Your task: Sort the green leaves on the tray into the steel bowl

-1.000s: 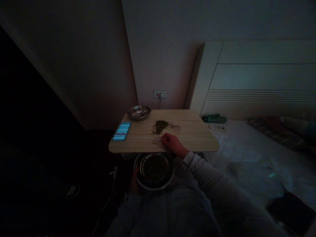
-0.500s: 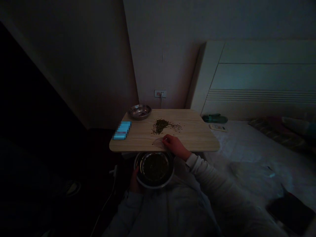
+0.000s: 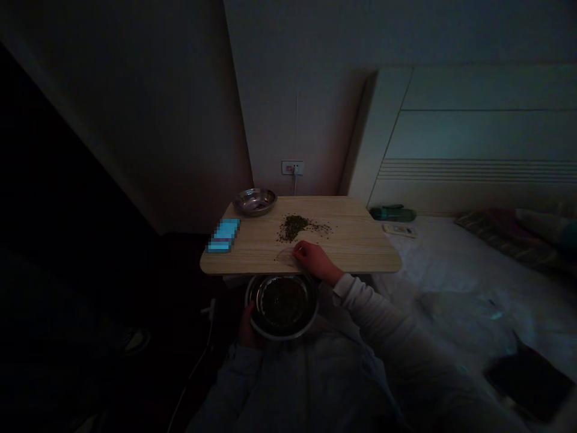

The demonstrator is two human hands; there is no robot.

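My left hand (image 3: 249,328) is closed on the left rim of a round metal bowl (image 3: 313,313), held below the table's front edge. Dark green grains (image 3: 283,300) cover the bowl's bottom. Over the front of the small wooden table (image 3: 356,240), my right hand (image 3: 313,260) pinches a thin, see-through piece (image 3: 285,257), whose kind I cannot make out. Just beyond that hand lies a loose pile of small greenish grains (image 3: 295,227), with several scattered to its right. A single grain sits left of the see-through piece.
A second metal bowl (image 3: 255,202) stands at the table's back left corner, with a lit phone (image 3: 224,235) in front of it. On the bed (image 3: 406,264) to the right are a green bottle (image 3: 393,213) and a pale remote-like object (image 3: 399,231). A white cable (image 3: 193,367) runs along the floor.
My right hand has shifted slightly left along the table's front with the see-through piece. The whole view has tilted a little. My left hand still grips the bowl.
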